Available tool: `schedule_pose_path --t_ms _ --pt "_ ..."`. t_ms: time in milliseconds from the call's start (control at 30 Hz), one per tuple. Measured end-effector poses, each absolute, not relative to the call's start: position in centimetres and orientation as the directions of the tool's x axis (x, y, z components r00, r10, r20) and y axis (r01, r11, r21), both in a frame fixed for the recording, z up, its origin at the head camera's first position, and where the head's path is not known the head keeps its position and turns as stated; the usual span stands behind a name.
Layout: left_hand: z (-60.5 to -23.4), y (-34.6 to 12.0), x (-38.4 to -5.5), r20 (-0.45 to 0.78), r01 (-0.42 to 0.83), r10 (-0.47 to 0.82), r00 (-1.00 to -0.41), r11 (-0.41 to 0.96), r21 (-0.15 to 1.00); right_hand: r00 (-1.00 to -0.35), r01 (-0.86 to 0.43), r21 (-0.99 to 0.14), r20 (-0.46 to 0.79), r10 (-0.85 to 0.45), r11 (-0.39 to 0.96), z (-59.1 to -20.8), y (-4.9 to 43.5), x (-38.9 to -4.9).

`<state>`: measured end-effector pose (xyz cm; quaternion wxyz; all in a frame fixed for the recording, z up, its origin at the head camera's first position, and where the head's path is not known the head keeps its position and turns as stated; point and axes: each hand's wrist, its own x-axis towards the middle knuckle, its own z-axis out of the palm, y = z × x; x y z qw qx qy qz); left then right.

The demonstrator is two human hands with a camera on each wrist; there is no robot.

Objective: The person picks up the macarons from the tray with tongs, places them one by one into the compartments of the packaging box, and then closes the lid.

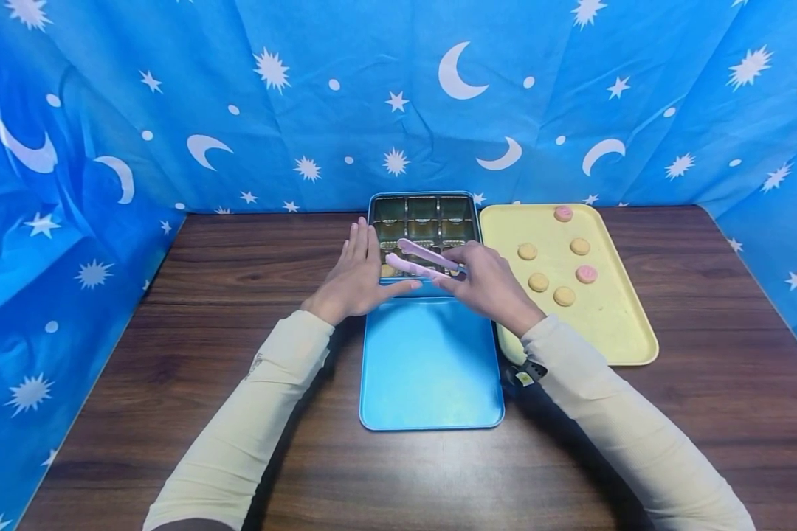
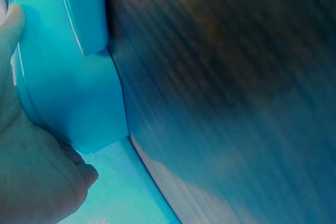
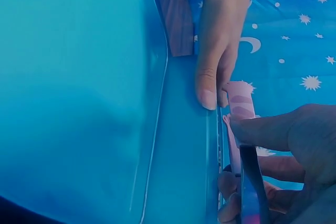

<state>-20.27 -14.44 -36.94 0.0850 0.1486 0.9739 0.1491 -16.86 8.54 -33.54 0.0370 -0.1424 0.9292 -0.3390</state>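
No readable lettering in any view

Small dark marks (image 1: 255, 365), perhaps lettering, run along the left sleeve (image 1: 239, 424) near the wrist, too tiny to make out. On the right wrist, a dark band (image 1: 536, 368) carries a white and yellow-green patch (image 1: 524, 379); any print there is illegible. The blue cloth (image 1: 385, 51) shows white printed crescent moons (image 1: 449, 77), spiky stars (image 1: 271, 70) and dots (image 1: 334, 85).

Tongs (image 1: 432, 256) are pink with darker patches; tin (image 1: 432, 291) and lid (image 1: 432, 369) blue, insert (image 1: 422, 208) dark gold. Tray (image 1: 611, 332) is pale yellow; biscuits (image 1: 564, 296) on it: four tan, two pink. Table (image 1: 239, 265): dark-brown wood grain. Cloth (image 1: 372, 44): blue, white moons, stars, dots. Sleeves (image 1: 266, 383): off-white.
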Motion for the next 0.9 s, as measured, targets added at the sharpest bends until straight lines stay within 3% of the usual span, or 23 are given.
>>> schedule_pose_path --t_ms 333,900 --pt "-37.0 -14.4 -20.3 -0.134 0.252 0.309 -0.942 0.909 0.331 -0.97 -0.208 -0.666 0.044 -0.241 0.717 -32.7 10.9 -16.8" --pt "-37.0 -14.3 -20.4 -0.134 0.248 0.306 -0.942 0.909 0.334 -0.992 -0.127 -0.614 0.07 -0.106 0.779 -31.7 17.6 -17.2"
